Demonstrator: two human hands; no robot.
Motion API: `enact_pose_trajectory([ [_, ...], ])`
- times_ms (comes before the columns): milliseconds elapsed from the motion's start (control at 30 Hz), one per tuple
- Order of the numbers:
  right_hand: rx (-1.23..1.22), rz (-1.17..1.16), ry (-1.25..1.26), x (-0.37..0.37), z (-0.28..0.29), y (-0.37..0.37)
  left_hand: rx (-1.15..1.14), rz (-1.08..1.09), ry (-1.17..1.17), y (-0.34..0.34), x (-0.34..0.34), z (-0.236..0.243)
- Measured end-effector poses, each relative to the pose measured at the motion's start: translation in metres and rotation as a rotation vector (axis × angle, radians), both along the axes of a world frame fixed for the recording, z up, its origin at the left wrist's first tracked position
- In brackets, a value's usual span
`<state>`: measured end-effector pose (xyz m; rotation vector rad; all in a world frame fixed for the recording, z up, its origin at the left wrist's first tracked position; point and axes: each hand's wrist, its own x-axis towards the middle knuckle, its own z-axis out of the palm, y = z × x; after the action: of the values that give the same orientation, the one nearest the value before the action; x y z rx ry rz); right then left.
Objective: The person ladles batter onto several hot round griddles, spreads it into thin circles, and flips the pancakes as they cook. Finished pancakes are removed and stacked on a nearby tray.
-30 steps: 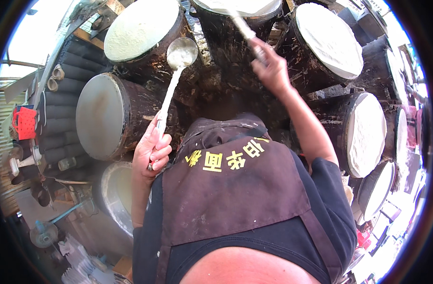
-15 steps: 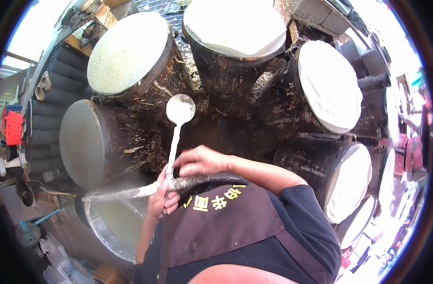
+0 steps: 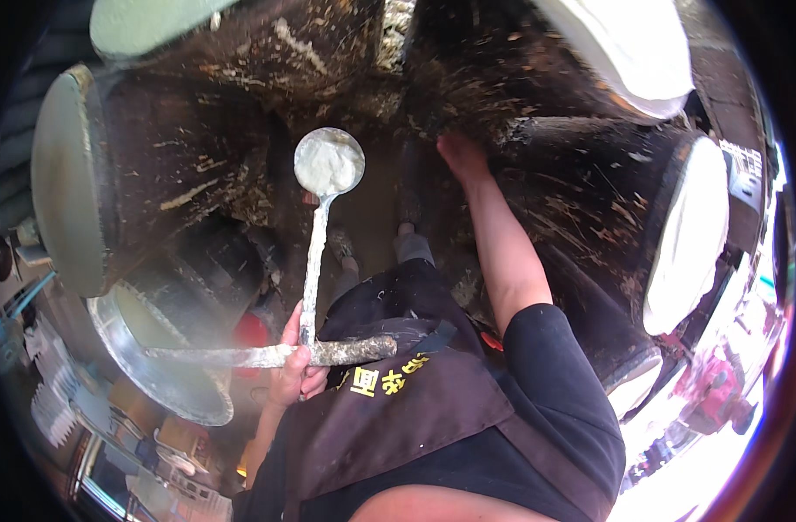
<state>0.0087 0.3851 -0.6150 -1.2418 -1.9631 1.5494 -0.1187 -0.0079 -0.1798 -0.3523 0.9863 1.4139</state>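
My left hand (image 3: 295,374) is closed around two things at once, in front of my brown apron (image 3: 407,426). One is a long-handled ladle (image 3: 328,163), its handle crusted white, with a soft white mass in the bowl. The other is a rough stick (image 3: 233,357) lying crosswise under the handle, pale on its left length and dark at the right end. My right hand (image 3: 463,155) reaches down and away, low between the dark vats on the right. Its fingers are dim and blurred, so whether it touches or holds anything does not show.
Dark, stained vats ring me: a grey-topped vat (image 3: 67,183) at left, white-topped vats (image 3: 628,48) (image 3: 689,235) at right. A wide metal basin (image 3: 167,404) stands lower left, beside a red object (image 3: 252,333). My feet show on the dark floor (image 3: 376,235).
My right hand has left the stick beside my left hand and gone down toward the far right. The view has tilted downward. My left hand still grips the ladle and stick.
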Motion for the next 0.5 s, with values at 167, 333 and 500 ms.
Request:
enact_pose_trajectory([
  [167, 0.545, 0.444, -0.622, -0.043, 0.033, 0.040, -0.055, 0.042, 0.008, -0.016, 0.011, -0.044],
  [333, 0.003, 0.291, -0.497, -0.045, 0.000, 0.071, -0.078, 0.041, -0.017, -0.028, 0.012, -0.069],
  [500, 0.258, 0.295, -0.659, -0.047, -0.025, 0.080, -0.123, 0.034, -0.045, -0.034, 0.014, -0.078],
])
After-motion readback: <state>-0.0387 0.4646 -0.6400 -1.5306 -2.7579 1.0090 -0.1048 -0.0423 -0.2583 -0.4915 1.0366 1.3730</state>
